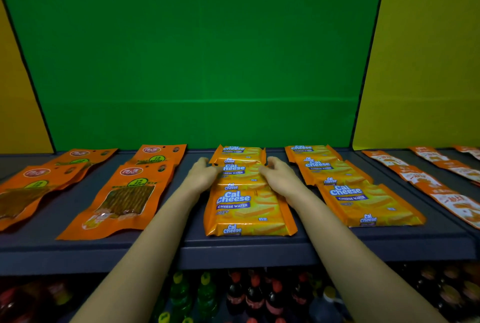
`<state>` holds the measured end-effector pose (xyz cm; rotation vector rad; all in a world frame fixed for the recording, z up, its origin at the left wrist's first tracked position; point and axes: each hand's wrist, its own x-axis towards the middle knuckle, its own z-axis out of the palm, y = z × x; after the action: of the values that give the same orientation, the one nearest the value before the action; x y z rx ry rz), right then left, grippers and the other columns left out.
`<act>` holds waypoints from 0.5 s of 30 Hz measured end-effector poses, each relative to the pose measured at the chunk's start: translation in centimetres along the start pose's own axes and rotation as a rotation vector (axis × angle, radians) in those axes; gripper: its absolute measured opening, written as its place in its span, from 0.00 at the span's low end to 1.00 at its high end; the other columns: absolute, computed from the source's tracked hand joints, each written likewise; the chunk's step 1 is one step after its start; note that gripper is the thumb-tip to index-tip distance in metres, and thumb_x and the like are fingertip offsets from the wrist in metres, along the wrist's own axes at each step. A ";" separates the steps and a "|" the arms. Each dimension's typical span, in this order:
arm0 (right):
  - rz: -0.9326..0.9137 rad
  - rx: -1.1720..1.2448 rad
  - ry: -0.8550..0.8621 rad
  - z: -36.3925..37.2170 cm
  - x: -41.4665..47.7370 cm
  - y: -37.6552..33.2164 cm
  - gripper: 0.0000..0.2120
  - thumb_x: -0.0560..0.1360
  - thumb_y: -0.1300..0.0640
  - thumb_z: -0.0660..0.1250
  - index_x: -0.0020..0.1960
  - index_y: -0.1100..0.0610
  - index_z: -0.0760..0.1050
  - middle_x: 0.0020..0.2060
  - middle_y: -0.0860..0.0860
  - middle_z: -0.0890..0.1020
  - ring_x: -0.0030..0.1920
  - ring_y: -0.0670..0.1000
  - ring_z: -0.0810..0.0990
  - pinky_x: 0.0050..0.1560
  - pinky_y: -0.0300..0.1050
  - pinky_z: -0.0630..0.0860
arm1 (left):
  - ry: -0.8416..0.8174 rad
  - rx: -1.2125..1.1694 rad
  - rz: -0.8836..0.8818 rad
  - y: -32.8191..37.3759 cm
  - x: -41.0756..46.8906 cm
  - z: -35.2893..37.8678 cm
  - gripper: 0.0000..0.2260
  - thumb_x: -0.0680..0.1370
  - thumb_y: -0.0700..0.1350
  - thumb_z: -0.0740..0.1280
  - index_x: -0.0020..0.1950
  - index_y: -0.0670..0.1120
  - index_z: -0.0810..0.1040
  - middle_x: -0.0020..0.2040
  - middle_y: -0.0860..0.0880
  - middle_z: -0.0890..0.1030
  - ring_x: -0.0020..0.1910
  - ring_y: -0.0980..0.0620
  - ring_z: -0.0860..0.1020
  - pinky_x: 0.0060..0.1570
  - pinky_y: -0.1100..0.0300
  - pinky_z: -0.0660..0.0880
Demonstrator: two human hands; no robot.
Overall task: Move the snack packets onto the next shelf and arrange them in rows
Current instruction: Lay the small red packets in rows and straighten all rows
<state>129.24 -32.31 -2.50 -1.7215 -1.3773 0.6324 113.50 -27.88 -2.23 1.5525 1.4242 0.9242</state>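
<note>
"Where was the packet the person handled?"

"In the centre column on the grey shelf point(259, 247). It was the middle packet point(240, 170), lying flat between the far packet point(239, 152) and the near packet point(248, 209). Its edges met both, but which lay over which could not be told."

"Which way did it point?"

"Its lettering ran left to right, with the tops of the letters toward the green back panel point(197, 50). Its long axis seemed to run left to right too, though the slanted view made that hard to judge. The column itself ran near to far."

"And the hands?"

"The left hand point(201, 174) curled its fingers round the packet's left edge, and the right hand point(279, 176) gripped its right edge."

"What could be read?"

"'Cal Cheese' in white letters edged with blue, and 'CHEESE WAFER' on a blue band beneath. The smaller print was illegible."

"How did it look?"

"It had a glossy orange-yellow wrapper with crimped side ends and pictured wafers."

"What else was there?"

"A second column point(363, 204) of the same wafers lay just to the right. Orange pouches point(124, 198) with clear windows lay to the left, orange-and-white sachets point(426, 182) at the far right, and bottles point(259, 296) below."
</note>
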 end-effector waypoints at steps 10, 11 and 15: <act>-0.029 -0.133 0.026 1.2 3.1 1.1 0.20 0.79 0.58 0.57 0.70 0.62 0.66 0.70 0.57 0.69 0.69 0.56 0.68 0.65 0.43 0.64 | -0.022 0.251 0.115 -0.4 3.6 1.1 0.21 0.78 0.46 0.62 0.70 0.41 0.67 0.69 0.43 0.71 0.65 0.44 0.72 0.61 0.57 0.67; -0.040 -0.145 0.028 1.2 3.2 1.2 0.20 0.80 0.58 0.57 0.70 0.62 0.66 0.70 0.56 0.68 0.70 0.56 0.67 0.65 0.43 0.64 | 0.007 0.297 0.146 -0.5 3.8 1.2 0.20 0.78 0.47 0.62 0.69 0.41 0.68 0.69 0.43 0.71 0.66 0.44 0.71 0.61 0.56 0.66; -0.055 -0.158 0.051 1.1 3.7 1.4 0.21 0.79 0.57 0.58 0.71 0.60 0.66 0.70 0.56 0.69 0.70 0.56 0.67 0.67 0.44 0.63 | 0.094 0.366 0.191 -1.0 4.2 1.3 0.22 0.77 0.50 0.64 0.68 0.40 0.70 0.67 0.42 0.72 0.66 0.43 0.70 0.64 0.54 0.66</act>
<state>130.09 -28.55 -3.87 -1.8038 -1.4657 0.4568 114.70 -23.75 -3.77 1.9652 1.5984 0.8921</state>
